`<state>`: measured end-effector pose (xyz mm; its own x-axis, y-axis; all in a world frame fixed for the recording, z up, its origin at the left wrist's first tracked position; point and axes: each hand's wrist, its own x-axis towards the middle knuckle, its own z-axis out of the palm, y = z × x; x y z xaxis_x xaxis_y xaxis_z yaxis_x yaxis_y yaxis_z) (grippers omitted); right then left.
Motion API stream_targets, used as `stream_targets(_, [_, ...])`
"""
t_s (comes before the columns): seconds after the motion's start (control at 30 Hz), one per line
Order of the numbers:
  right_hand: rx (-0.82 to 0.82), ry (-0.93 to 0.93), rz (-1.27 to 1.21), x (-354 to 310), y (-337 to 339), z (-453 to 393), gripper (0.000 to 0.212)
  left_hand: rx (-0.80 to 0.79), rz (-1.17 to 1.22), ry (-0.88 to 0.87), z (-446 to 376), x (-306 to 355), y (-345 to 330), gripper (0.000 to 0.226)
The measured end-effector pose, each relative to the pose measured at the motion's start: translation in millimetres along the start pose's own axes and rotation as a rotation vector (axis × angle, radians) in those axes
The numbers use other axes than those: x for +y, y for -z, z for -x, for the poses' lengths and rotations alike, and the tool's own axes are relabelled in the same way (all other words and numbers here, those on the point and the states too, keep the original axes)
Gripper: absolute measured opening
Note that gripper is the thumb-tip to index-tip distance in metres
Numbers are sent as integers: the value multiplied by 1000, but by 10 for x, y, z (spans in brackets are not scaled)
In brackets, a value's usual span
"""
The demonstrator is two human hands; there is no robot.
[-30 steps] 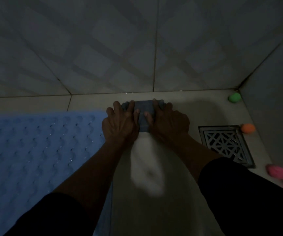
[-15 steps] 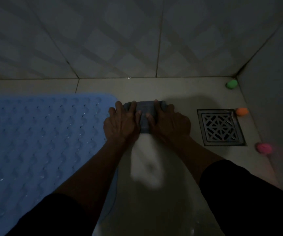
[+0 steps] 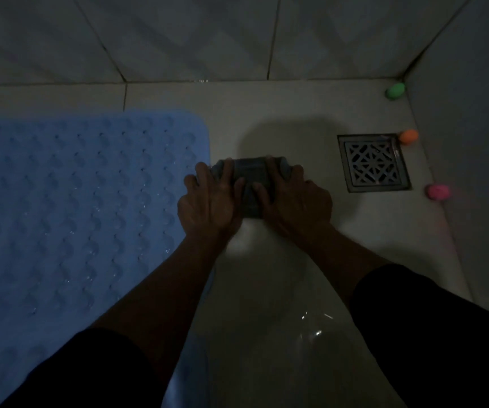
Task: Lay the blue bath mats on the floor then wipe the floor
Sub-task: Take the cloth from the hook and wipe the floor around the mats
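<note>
A blue bath mat with a bumpy surface lies flat on the pale tiled floor, filling the left side. Right of its edge, a folded grey-blue cloth rests on the floor. My left hand presses on the cloth's left part with its fingers spread over it. My right hand presses on the right part in the same way. The thumbs nearly meet over the cloth's middle. The room is dim.
A square metal floor drain sits right of the hands. A green ball, an orange ball and a pink ball lie along the right wall. Tiled walls meet in the far right corner. Wet glints show on the near floor.
Both hands have drawn the cloth back toward me, away from the far wall. More bare floor now shows between the cloth and the wall.
</note>
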<state>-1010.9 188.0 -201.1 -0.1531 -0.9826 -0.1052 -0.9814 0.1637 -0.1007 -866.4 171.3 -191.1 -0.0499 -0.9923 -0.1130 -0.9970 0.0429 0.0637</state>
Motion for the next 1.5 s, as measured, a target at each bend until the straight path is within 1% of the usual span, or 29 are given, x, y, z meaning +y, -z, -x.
stream_targets(0.1, [-28, -12, 9, -37, 17, 180, 67, 34, -19, -30, 167, -74, 14, 51])
stream_targets(0.17, [-49, -21, 5, -57, 27, 339, 68, 3, -2, -53, 268, -113, 29, 53])
stream_targets(0.27, [-29, -4, -1, -60, 14, 448, 70, -15, 5, -59, 391, -171, 29, 56])
stream_targets(0.43, [-8, 9, -6, -29, -38, 597, 69, 4, -66, -23, 537, -132, 16, 58])
stream_targets(0.53, [-39, 32, -37, -2, -71, 757, 68, -3, -85, 4, 718, -117, -11, 58])
stream_targets(0.63, [-29, 59, -27, 28, -76, 976, 68, -4, -70, 13, 933, -123, -34, 58])
stream_targets(0.73, [-68, 73, -65, 43, -74, 1198, 67, -16, -52, 30, 1194, -139, -48, 57])
stream_targets(0.9, [-62, 89, -127, 79, -123, 1568, 67, -58, -61, 74, 1610, -162, -92, 58])
stream_targets(1.03, [-95, 121, -143, 112, -127, 1788, 68, -117, -60, 122, 1885, -157, -55, 62])
stream_targets(1.13, [-106, 110, -146, 144, -126, 1959, 68, -141, -33, 130, 2048, -123, -60, 63])
stream_targets(1.2, [-128, 92, -154, 151, -138, 2078, 68, -129, -26, 123, 2150, -140, -104, 62])
stream_targets(1.33, [-76, 91, -102, 113, -180, 2296, 68, -88, -35, 116, 2365, -233, -174, 60])
stream_targets(1.5, [-79, 73, -95, 70, -240, 2475, 67, -68, -16, 82, 2520, -306, -200, 60])
